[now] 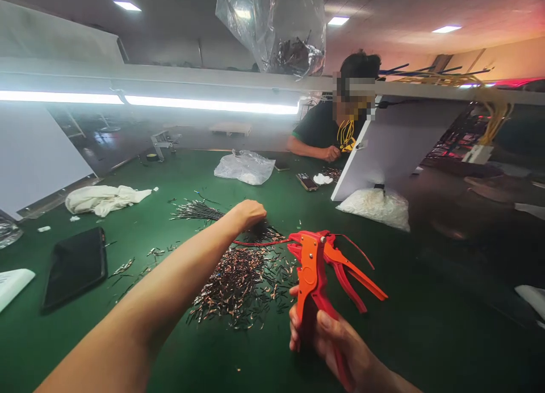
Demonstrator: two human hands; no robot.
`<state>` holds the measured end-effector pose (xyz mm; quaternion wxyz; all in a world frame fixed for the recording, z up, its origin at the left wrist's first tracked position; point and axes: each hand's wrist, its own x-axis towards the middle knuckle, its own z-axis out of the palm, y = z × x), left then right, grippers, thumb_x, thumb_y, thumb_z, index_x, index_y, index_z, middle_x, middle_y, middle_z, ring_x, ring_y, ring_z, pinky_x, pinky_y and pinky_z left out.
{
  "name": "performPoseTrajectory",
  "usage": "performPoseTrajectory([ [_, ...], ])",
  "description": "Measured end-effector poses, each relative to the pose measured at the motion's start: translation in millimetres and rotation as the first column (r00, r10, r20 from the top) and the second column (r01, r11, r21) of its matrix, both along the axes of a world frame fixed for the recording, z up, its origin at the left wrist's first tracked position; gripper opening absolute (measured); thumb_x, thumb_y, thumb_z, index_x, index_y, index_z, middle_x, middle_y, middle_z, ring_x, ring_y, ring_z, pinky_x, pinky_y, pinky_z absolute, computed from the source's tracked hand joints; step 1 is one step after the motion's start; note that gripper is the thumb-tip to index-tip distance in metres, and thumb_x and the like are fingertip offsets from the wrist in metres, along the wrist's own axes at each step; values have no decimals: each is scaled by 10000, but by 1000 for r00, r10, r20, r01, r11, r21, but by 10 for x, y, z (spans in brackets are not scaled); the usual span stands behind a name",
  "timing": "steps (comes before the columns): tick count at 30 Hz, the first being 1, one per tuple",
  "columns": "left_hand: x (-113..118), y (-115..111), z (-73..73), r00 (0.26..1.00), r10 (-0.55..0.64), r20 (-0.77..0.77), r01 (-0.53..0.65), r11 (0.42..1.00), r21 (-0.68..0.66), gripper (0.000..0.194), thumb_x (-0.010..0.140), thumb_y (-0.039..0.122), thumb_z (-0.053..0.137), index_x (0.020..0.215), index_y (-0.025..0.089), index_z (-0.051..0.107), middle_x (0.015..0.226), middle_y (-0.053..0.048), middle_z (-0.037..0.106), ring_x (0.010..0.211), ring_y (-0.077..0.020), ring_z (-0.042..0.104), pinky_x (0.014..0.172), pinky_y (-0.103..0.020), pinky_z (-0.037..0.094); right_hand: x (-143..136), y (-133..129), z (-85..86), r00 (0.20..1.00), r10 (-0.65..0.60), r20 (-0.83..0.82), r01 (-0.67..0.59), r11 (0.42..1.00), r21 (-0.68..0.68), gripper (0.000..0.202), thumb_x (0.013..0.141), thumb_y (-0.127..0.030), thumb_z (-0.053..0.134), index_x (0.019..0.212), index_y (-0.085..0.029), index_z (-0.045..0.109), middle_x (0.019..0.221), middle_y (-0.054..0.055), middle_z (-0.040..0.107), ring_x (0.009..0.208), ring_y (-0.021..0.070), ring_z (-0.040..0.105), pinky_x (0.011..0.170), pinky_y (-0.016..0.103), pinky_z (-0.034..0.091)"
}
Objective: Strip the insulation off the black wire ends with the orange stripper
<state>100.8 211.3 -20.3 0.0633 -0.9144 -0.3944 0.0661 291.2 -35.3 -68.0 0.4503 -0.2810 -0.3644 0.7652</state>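
Note:
My right hand (326,336) is wrapped round the handle of an orange and red wire stripper (313,268), whose jaws point up and left. A red wire (272,243) runs leftward from the tool's jaws. My left hand (252,214) is closed over a bundle of dark wires (198,211) lying on the green table; its fingertips are hidden from view. Between my arms lies a heap of short cut bits (234,282), dark and copper-coloured, loosely scattered at its edges.
A black tablet (76,265) and white cloth (104,199) lie left. Beyond are a clear plastic bag (244,167), a phone (306,182) and a person (317,132). A full bag (374,207) rests by a white panel (392,137). Another bag (293,35) hangs overhead.

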Motion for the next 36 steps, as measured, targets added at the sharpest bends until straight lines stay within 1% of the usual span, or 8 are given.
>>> performPoseTrajectory([
  [4,-20,40,130,992,112,60,-112,994,-5,345,945,330,624,1245,163,589,1243,-103,623,1037,-237,650,864,-441,564,5,-4,-17,1000,-12,-23,12,1000,-5,473,893,-551,618,1235,-225,591,939,47,585,839,211,559,820,409,459],
  [9,-12,38,556,909,254,331,-300,949,96,331,947,337,620,1227,163,596,1221,-94,632,1023,-232,653,859,-443,563,15,-14,-29,999,-12,-38,11,1000,-26,455,897,-520,628,1237,-219,597,941,47,600,831,206,565,810,409,465],
  [17,277,-235,1075,424,213,880,-625,772,114,144,892,187,478,900,184,622,753,-36,645,746,-199,624,660,-331,470,34,80,82,995,-85,-48,86,996,15,388,893,-512,622,1147,-219,640,890,45,639,785,204,573,747,378,473],
  [22,303,-531,1410,220,155,963,-561,828,-5,170,824,208,541,655,187,535,573,-6,548,543,-126,507,541,-273,402,204,209,281,973,-225,-47,230,961,152,330,872,-500,642,1083,-248,659,949,50,638,780,211,567,710,365,469],
  [24,280,-664,1599,49,342,938,-354,884,-304,255,808,165,545,566,190,467,498,15,475,454,-97,442,480,-258,342,285,245,347,953,-300,-31,299,924,238,324,877,-493,634,1094,-254,667,1084,61,625,803,215,565,728,375,468],
  [27,287,-799,1799,71,477,876,-210,866,-454,264,752,141,605,532,193,466,459,37,448,367,-86,421,403,-230,273,367,264,413,937,-349,-29,339,883,324,337,889,-497,610,1127,-265,667,1188,63,597,813,219,554,734,381,462],
  [32,418,-787,1684,94,546,832,-160,833,-529,316,707,99,621,470,202,438,376,54,415,294,-78,372,334,-212,222,357,237,453,966,-245,-88,260,920,292,320,883,-501,607,1089,-269,687,1086,55,622,777,213,551,719,377,449],
  [36,563,-849,1494,29,297,954,-164,943,-289,174,703,73,593,607,205,534,428,61,495,333,-70,374,353,-229,273,306,222,413,985,-130,-115,152,967,204,373,890,-510,592,1129,-239,682,1203,94,613,793,218,569,718,386,465],
])
